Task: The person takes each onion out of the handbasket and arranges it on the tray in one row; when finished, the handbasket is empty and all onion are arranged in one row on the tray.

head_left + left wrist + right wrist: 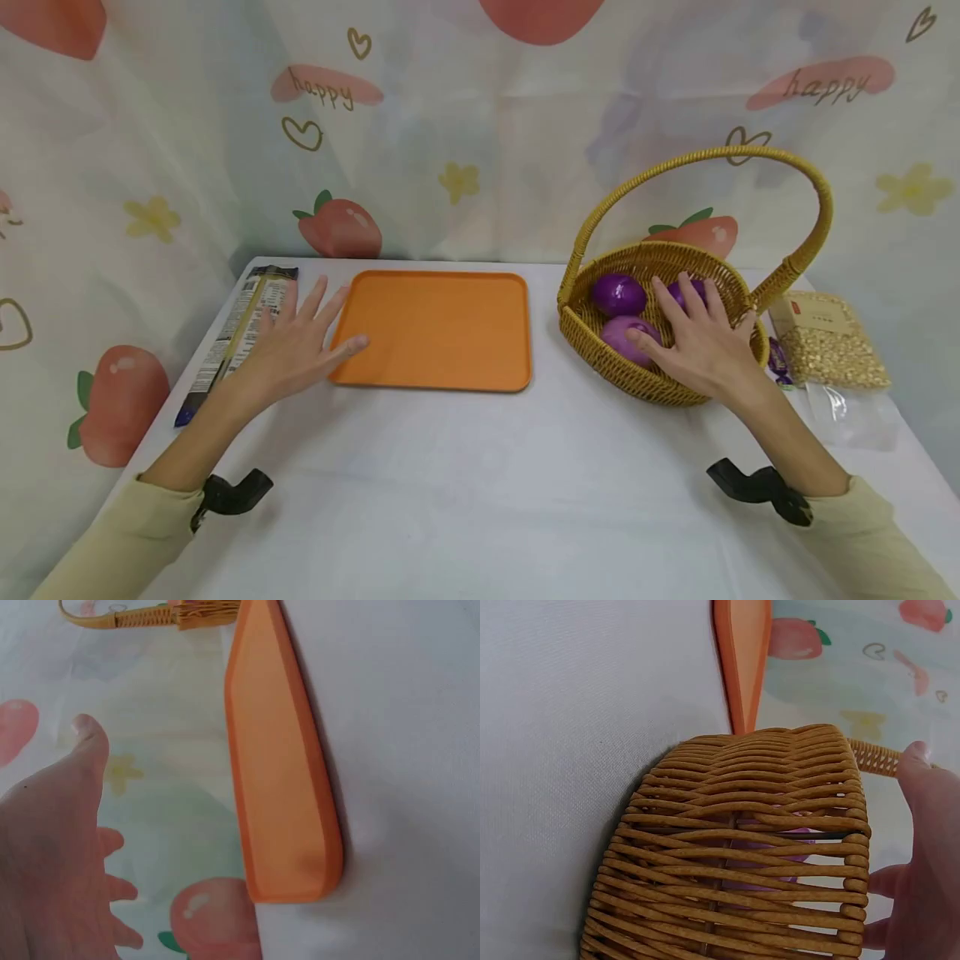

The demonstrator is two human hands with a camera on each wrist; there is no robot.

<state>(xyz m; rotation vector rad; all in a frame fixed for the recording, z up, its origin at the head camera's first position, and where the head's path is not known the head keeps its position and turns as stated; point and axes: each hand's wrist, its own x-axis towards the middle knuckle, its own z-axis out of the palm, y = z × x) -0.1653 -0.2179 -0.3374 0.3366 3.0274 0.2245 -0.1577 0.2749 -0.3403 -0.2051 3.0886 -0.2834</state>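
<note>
My left hand (292, 350), fingers spread, hovers between an orange tray (435, 333) and a long dark-and-silver printed packet (232, 333), overlapping both in the head view. Nothing is in its grasp. My right hand (705, 350), also spread wide and holding nothing, is over a wicker basket (622, 383) with a tall arched handle. Inside the basket lie a glossy dark purple round thing (619, 295), a paler purple round one (628, 337) and another purple one (686, 293), partly hidden behind my fingers. The right wrist view shows the basket's woven side (727, 840) close beside that hand.
A clear bag of pale yellow grains (836, 346) lies right of the basket, with a small purple-wrapped piece (778, 362) between them. White cloth (465, 483) covers the table. A curtain printed with fruit (495, 150) hangs behind and at the left.
</note>
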